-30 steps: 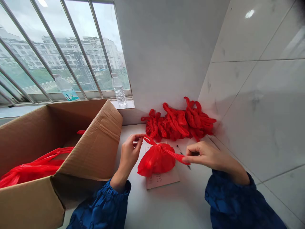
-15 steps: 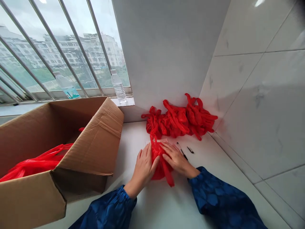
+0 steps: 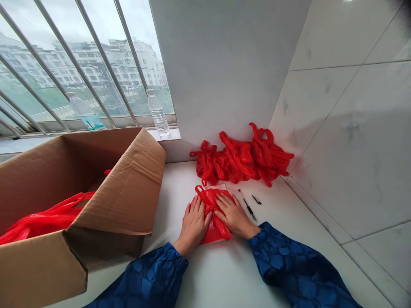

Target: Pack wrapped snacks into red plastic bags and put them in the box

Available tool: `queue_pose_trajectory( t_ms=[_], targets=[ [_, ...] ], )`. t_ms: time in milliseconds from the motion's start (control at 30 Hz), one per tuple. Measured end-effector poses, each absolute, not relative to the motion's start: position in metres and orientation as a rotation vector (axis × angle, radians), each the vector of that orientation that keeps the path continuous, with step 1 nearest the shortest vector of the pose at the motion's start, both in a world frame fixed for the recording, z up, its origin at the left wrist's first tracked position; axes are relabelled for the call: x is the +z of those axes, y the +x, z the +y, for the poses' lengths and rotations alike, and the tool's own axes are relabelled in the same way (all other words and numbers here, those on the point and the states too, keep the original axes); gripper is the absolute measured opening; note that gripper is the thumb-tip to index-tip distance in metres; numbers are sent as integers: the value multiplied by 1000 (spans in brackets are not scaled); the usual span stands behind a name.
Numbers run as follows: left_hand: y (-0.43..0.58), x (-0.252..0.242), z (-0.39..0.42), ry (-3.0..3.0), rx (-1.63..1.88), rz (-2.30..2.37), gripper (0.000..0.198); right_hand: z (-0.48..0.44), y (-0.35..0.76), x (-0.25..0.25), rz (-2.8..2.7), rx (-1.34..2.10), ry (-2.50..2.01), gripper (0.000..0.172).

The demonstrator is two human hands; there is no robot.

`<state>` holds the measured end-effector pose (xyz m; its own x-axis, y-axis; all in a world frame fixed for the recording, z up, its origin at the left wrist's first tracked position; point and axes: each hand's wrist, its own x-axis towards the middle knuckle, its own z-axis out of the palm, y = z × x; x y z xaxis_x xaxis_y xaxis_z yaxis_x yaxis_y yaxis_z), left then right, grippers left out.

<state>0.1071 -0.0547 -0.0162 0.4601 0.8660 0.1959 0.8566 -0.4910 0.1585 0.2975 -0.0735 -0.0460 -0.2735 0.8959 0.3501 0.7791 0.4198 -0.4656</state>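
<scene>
A knotted red plastic bag [image 3: 214, 234] lies flattened on the white table, over what looks like a sheet of paper [image 3: 220, 187] whose pale edge shows behind it. My left hand [image 3: 195, 220] rests flat on the bag's left side, fingers extended and pointing away from me. On the right side, my right hand [image 3: 233, 215] presses down with its fingers spread. The bag's knot and loose handles stick up between the two hands. Neither hand grips it. What is inside the bag cannot be seen.
Several bunched red bags [image 3: 240, 158] lie against the back wall. A pen [image 3: 247, 205] and its cap [image 3: 256, 199] are right of my hands. At left stands an open cardboard box [image 3: 128, 188] holding red bags [image 3: 48, 220]. Plastic bottles [image 3: 158, 113] stand on the windowsill.
The red bag has become flatter and wider under my hands. Its upper handles have tipped left, and the front handle has folded back toward the knot. Both hands stay on it.
</scene>
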Motion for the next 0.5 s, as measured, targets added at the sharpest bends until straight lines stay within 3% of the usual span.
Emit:
queue_pose_trajectory(
  t_ms=[167, 333, 400, 500],
  targets=[
    [98, -3, -52, 2617, 396, 1447, 48, -80, 316, -32, -2029, 456, -1305, 49],
    [90, 23, -63, 2642, 407, 1247, 58, -102, 345, -14, -2039, 465, -1169, 69],
    [95, 30, -73, 2681, 388, 1133, 73, -108, 344, -13, -2008, 438, -1160, 57],
    [111, 35, -87, 2662, 430, 995, 101, -112, 333, -14, -1882, 431, -1172, 19]
  ],
)
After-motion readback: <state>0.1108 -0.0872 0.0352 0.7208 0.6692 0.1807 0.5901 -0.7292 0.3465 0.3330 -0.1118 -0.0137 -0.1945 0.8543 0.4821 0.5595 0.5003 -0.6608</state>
